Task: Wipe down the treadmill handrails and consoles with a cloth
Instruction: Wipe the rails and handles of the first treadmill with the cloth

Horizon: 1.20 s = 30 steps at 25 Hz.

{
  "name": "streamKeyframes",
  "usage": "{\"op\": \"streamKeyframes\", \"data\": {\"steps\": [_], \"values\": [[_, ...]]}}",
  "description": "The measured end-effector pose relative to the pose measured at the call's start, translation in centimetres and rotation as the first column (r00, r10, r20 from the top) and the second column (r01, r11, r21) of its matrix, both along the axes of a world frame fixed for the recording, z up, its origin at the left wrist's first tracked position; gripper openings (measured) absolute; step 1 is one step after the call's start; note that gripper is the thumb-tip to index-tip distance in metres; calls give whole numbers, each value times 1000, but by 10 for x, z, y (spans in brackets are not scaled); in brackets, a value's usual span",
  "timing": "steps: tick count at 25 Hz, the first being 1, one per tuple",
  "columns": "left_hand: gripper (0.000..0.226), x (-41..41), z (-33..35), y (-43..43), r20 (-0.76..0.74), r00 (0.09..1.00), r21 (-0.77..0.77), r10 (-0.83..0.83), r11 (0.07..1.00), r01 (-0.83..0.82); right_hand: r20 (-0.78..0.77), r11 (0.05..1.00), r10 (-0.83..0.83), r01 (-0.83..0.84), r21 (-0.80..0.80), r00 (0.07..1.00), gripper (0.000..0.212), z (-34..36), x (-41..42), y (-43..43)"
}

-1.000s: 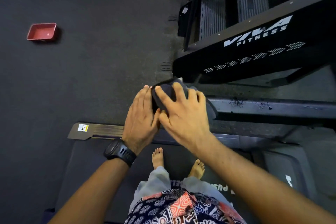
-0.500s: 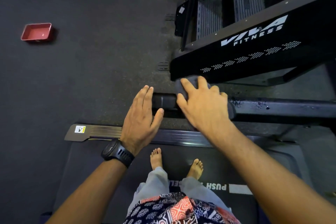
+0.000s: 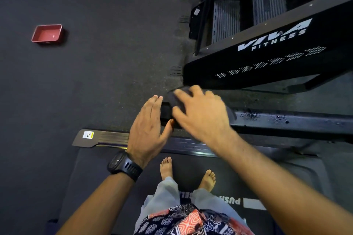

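Note:
A black treadmill handrail [image 3: 286, 120] runs in from the right and ends near the middle of the head view. A dark cloth [image 3: 172, 98] is draped over that end. My right hand [image 3: 202, 114] lies over the cloth, fingers on the far side of the rail and thumb on the near side, and looks motion-blurred. My left hand [image 3: 149, 126], with a black watch on its wrist, is held with straight fingers against the tip of the handrail, its thumb just under it. Specks of dirt show on the rail further right.
I stand barefoot on the treadmill belt [image 3: 114, 168], with its side step [image 3: 107, 137] ahead. A black machine marked VIVA FITNESS [image 3: 267, 59] stands close beyond the handrail. A red tray [image 3: 47, 33] sits on the dark floor at far left.
My right hand and the cloth slid right along the handrail, then back left to its end. My left hand stayed by the rail's tip.

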<state>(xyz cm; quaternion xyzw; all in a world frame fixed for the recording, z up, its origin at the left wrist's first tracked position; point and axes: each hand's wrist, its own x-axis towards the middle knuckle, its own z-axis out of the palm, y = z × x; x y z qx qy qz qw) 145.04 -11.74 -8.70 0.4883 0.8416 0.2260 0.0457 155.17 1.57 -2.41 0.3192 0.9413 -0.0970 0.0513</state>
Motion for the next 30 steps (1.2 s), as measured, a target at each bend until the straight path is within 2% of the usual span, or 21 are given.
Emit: {"op": "streamKeyframes", "data": {"steps": [2,4,6,8,10,11,12,13,15,17,19,20,21,23,24,25,28,29,30], "values": [[69,0,-1,1,8,1000,0,14,1000,-14,-33,992,120,-121,-20,992,53,-4,-13,0],[69,1,-1,2,-11,1000,-5,25,1000,-25,36,993,-40,44,-113,999,52,-2,-12,23],[68,5,1,3,-27,999,-24,23,999,-23,91,984,-181,179,26,979,52,-4,10,18],[66,7,2,6,-25,1000,-10,11,1000,-11,35,985,-66,59,159,997,54,-5,21,-11],[66,9,0,7,14,1000,9,7,1000,-7,-29,984,119,-114,135,992,56,-10,16,-10],[67,10,0,7,27,1000,15,16,1000,-16,-42,990,124,-120,76,991,56,-8,12,3],[68,11,-1,6,26,999,15,27,1000,-27,-15,999,36,-37,-6,999,55,-6,13,15],[69,12,-1,6,20,999,10,34,999,-35,21,996,-87,87,-17,996,55,-8,21,21],[69,17,0,6,15,999,5,42,999,-42,10,972,-196,193,135,981,56,-10,39,7],[66,16,-1,5,-7,1000,18,22,1000,-22,-32,983,-46,51,174,998,58,-13,40,-24],[63,15,-1,5,-23,1000,25,-12,1000,13,-44,974,125,-114,198,991,59,-17,26,-13],[63,14,-1,5,-26,999,26,-18,999,18,-48,984,91,-82,156,995,58,-13,22,2],[63,14,-2,5,-26,1000,24,-16,1000,17,-30,993,-31,34,111,999,57,-10,25,11],[64,14,-1,4,-10,1000,21,-10,1000,10,-22,954,-259,259,152,966,56,-13,40,4],[63,14,-2,3,-10,1000,26,-13,1000,13,-57,940,-278,284,187,959,56,-15,42,-13],[62,13,-3,3,-20,999,32,-25,999,26,-77,952,-226,237,194,971,57,-15,39,-31],[59,9,-5,1,-64,995,53,-82,995,86,-46,982,32,-23,190,998,58,-17,23,-20],[59,9,-5,2,-72,994,56,-80,995,84,-44,988,-28,34,150,999,58,-14,25,-5],[59,9,-6,3,-73,995,54,-74,995,78,-49,976,-159,165,142,986,57,-14,33,2]]}}
